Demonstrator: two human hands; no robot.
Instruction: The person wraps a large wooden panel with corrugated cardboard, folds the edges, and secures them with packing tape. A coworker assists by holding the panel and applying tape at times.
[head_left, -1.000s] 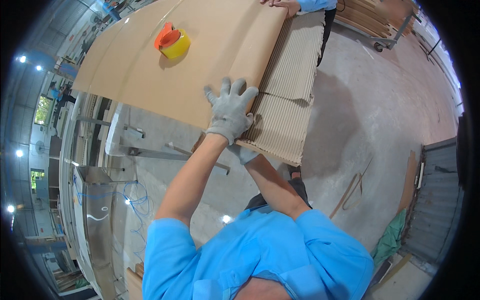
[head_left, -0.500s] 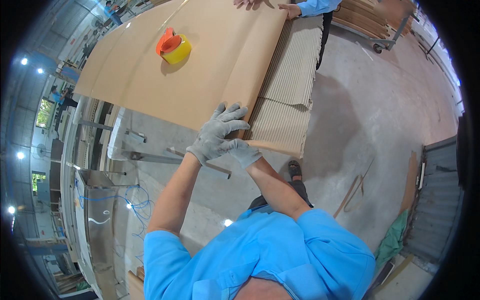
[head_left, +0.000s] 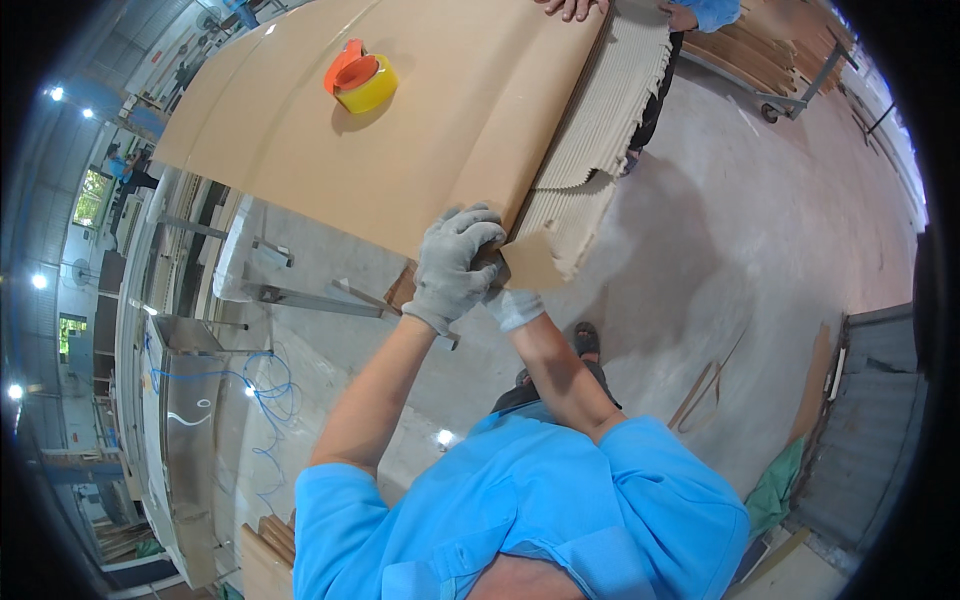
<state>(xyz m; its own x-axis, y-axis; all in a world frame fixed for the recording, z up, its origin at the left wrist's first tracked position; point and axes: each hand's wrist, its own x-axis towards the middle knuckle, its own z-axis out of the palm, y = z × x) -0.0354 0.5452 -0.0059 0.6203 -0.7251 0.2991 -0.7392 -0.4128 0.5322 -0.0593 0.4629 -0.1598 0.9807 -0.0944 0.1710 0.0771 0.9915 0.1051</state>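
Observation:
A large brown cardboard sheet [head_left: 420, 140] lies on top of a stack of corrugated sheets [head_left: 610, 120]. My left hand [head_left: 455, 262], in a grey glove, curls over the sheet's near corner and grips its edge. My right hand [head_left: 512, 300], also gloved, is tucked under the left at the same corner. It is mostly hidden but seems to hold the sheet from below. An orange tape dispenser with a yellow roll [head_left: 360, 80] rests on the sheet, well beyond my hands. At the far edge, another person's hand [head_left: 570, 8] presses on the sheet.
A metal frame and a steel machine with blue cables [head_left: 200, 400] stand to my left. Concrete floor [head_left: 760, 230] spreads to the right, with loose strips on it. A trolley of boards [head_left: 770, 60] stands at the far right, a green sheet [head_left: 780, 490] near right.
My left hand lay flat on the sheet; it has drawn back and now curls around the near corner. The other person's hands have shifted along the far edge.

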